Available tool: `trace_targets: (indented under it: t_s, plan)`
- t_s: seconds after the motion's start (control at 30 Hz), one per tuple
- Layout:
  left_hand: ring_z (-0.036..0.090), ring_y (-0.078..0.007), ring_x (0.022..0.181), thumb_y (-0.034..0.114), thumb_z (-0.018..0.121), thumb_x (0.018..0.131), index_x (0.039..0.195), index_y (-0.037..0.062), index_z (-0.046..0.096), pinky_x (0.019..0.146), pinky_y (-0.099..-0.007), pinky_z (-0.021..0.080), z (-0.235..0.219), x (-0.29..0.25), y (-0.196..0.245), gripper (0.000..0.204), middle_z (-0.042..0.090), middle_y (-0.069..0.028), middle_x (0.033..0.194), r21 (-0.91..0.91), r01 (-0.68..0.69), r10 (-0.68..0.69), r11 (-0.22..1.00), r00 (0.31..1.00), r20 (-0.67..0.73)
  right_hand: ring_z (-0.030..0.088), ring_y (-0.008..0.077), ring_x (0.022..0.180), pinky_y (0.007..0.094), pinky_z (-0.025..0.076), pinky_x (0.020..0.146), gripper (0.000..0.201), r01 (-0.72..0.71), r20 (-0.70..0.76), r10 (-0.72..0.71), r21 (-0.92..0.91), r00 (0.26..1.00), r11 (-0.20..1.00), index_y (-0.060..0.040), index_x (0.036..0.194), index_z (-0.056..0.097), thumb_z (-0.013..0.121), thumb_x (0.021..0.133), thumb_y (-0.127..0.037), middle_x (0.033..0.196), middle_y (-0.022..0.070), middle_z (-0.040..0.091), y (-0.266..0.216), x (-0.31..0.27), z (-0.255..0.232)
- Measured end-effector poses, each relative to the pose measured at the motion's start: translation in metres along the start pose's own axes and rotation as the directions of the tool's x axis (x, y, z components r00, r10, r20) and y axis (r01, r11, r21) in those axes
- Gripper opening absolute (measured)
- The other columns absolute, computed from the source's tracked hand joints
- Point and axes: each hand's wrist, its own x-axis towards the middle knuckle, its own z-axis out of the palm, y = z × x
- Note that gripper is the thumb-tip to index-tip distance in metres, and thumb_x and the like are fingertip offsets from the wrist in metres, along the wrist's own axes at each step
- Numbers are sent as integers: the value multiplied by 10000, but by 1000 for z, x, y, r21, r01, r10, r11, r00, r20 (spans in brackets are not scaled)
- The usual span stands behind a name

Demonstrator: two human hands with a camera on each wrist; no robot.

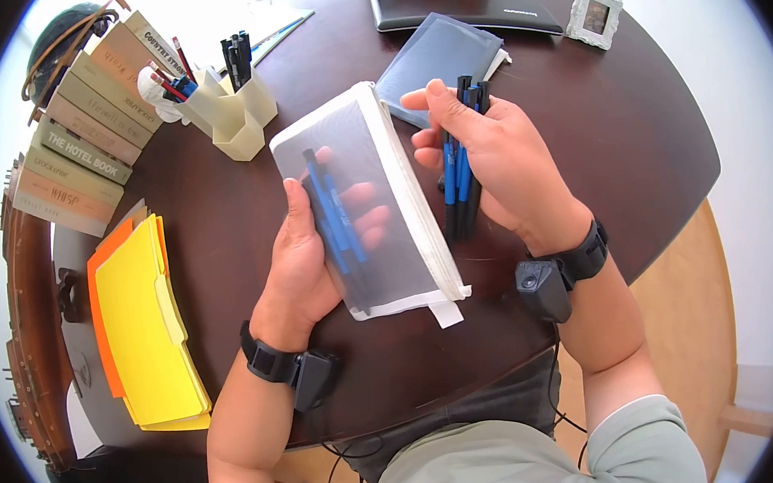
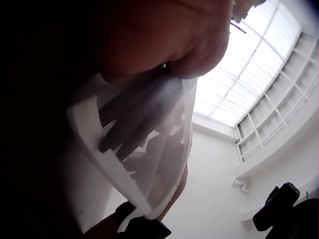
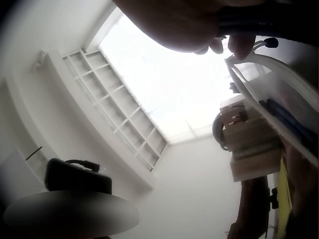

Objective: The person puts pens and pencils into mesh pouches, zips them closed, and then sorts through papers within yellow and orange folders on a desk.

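Note:
My left hand (image 1: 298, 266) holds a translucent white mesh zip pouch (image 1: 332, 126), thumb on its near face and fingers showing through from behind. Inside lie several blue-and-black pens (image 1: 334, 215), also dimly seen in the right wrist view as dark pens (image 3: 286, 119). To the right of the pouch, my right hand (image 1: 515, 165) grips a bundle of blue-and-black pens (image 1: 462, 170), held roughly upright beside the zipper edge. From below, the left wrist view shows the mesh pouch (image 2: 162, 172) hanging under the left hand (image 2: 169, 40).
Behind the pouch lies a grey-blue pouch (image 1: 437, 55), near a black laptop (image 1: 469, 3) and a white photo frame (image 1: 595, 17). A cream pen holder (image 1: 237, 125) stands by a row of books (image 1: 86, 141). Yellow folders (image 1: 139, 322) lie at the left of the dark table (image 1: 632, 125).

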Motion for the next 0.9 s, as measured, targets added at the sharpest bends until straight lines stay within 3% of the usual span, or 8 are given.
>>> trace_targets:
  t_s: [0.2, 0.3, 0.6, 0.7, 0.8, 0.9]
  plan:
    - [678, -295, 1101, 612, 338, 1070, 1568, 293, 403, 910, -410, 611, -2, 0, 0, 594, 618, -122, 1284, -2, -8, 8, 1000, 1000, 8, 467, 77, 729, 248, 403, 655, 409, 74, 25, -77, 103, 997, 992, -49, 1118, 766, 676, 1025, -438, 846, -29, 546, 6, 8, -10]
    - [678, -299, 1104, 610, 337, 1072, 1567, 294, 406, 904, -410, 611, -4, 0, 0, 592, 616, -123, 1288, -12, -5, 5, 1000, 1000, 10, 515, 75, 706, 251, 486, 610, 495, 125, 41, -127, 44, 991, 991, -27, 1246, 688, 663, 1020, -466, 818, -29, 507, 6, 14, -16]
    - [691, -309, 1103, 607, 317, 1077, 1569, 292, 397, 894, -414, 615, -4, 1, 1, 590, 628, -124, 1273, -17, -5, 6, 1000, 999, 33, 400, 39, 657, 215, 379, 559, 486, 161, -30, -159, 108, 987, 981, -19, 1236, 684, 701, 1002, -445, 806, -51, 454, -1, 13, -21]
    - [692, -309, 1101, 608, 315, 1076, 1570, 293, 393, 898, -417, 614, -4, 1, 0, 591, 631, -124, 1268, -10, -6, 7, 1000, 1000, 28, 375, 58, 630, 218, 352, 568, 376, 151, -87, -136, 195, 987, 969, -38, 1106, 745, 709, 1010, -399, 739, -63, 411, -5, 11, -19]
    - [693, -310, 1098, 607, 317, 1076, 1570, 293, 394, 900, -416, 615, -2, -1, 1, 590, 631, -125, 1266, 17, -11, 11, 1000, 1000, 10, 378, 64, 629, 218, 356, 553, 375, 160, -105, -139, 233, 985, 959, -24, 1103, 737, 716, 1007, -387, 748, -58, 416, -7, 15, -25]
    - [694, -314, 1094, 613, 326, 1071, 1568, 291, 396, 901, -419, 616, 0, -1, 1, 597, 632, -128, 1261, 28, -11, 11, 1000, 1000, -2, 379, 34, 604, 201, 346, 506, 438, 134, -84, -114, 292, 990, 947, -19, 1231, 656, 692, 1018, -401, 784, -55, 471, -6, 15, -25]
